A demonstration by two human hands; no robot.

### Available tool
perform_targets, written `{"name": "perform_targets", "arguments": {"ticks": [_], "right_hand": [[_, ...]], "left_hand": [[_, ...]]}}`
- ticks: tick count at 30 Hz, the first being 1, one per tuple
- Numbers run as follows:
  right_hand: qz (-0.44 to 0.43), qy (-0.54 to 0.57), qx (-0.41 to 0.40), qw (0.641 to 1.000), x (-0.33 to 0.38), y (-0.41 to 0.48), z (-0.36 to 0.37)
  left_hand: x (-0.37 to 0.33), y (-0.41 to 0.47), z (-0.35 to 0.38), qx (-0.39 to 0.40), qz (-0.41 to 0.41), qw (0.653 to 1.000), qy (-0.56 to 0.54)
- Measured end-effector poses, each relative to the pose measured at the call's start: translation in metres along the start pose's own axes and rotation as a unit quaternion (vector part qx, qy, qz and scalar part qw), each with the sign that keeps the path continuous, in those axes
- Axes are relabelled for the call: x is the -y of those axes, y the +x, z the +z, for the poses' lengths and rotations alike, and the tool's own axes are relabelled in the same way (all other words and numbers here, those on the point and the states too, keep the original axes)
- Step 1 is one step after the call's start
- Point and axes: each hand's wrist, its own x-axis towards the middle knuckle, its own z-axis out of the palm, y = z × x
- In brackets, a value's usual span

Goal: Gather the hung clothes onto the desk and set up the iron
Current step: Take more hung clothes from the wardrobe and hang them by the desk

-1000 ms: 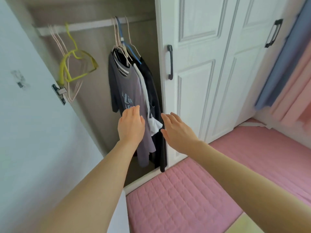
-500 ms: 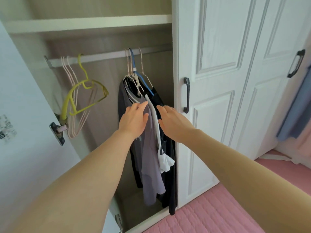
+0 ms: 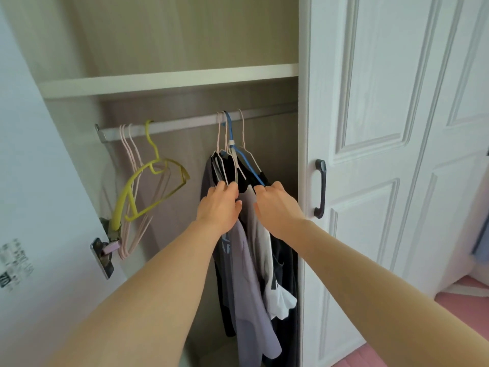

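- A person's left hand (image 3: 219, 205) and right hand (image 3: 277, 207) reach into an open wardrobe, meeting at the shoulders of the hung clothes (image 3: 246, 274).
- The left hand's fingers curl round the necklines of the grey garments just under the hanger hooks, gripping them. The right hand's bent fingers rest on the dark garment below the blue hanger (image 3: 230, 131); whether they have closed on it cannot be told.
- The clothes, grey, lilac, white and black, hang bunched at the right end of the rail (image 3: 185, 124), close to the shut wardrobe door (image 3: 370, 181). Neither desk nor iron is in view.
- An empty yellow hanger (image 3: 148, 186) and thin pink hangers (image 3: 129, 154) hang well apart at the rail's left end.
- The step in hand appears to be lifting the bundle off the rail. Done well, both hands would squeeze the hanger necks together and raise them straight up until every hook clears the rail.
- Judged risks: a hook snagging and dragging, or a garment slipping off its thin wire hanger if the bundle tilts.
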Motion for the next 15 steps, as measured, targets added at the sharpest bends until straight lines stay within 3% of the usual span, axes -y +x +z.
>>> {"name": "perform_targets", "arguments": {"ticks": [6,10,12,15], "right_hand": [[0.016,0.007,-0.001,1.000,0.020,0.026,0.010],[0.039,0.042,0.016,0.998,0.027,0.046,0.014],[0.050,0.079,0.018,0.995,0.031,0.058,0.016],[0.064,0.139,0.032,0.988,0.037,0.071,0.017]], "left_hand": [[0.014,0.026,-0.009,-0.025,-0.090,0.991,-0.100],[0.022,0.050,-0.014,-0.041,-0.183,0.963,-0.192],[0.031,0.065,-0.013,-0.040,-0.244,0.925,-0.288],[0.032,0.075,-0.016,-0.048,-0.319,0.801,-0.504]]}}
